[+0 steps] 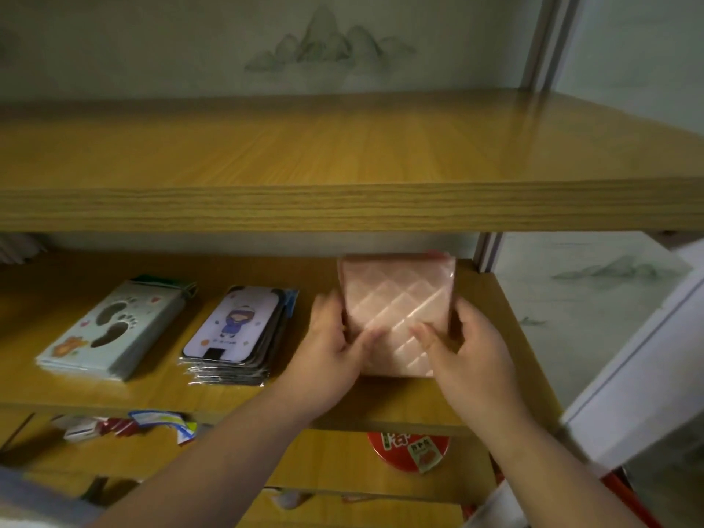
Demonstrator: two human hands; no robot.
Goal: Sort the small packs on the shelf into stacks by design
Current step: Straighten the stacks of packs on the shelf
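Observation:
Three stacks of small packs lie on the middle wooden shelf (160, 398). At the left is a pale green stack with footprint cut-outs (110, 329). In the middle is a stack with a cartoon figure in blue (236, 333). At the right is a pink quilted stack (396, 306), wrapped in clear film. My left hand (335, 348) grips the pink stack's left side and front corner. My right hand (468, 352) grips its right side, thumb on top. Both hands hold the pink stack between them on the shelf.
A thick upper shelf board (343, 207) overhangs just above the packs. The shelf's right end stops at a metal post (485, 253). Below, a lower shelf holds a red round tin (407, 447) and loose colourful wrappers (152, 424). A white box edge (628, 394) stands at the right.

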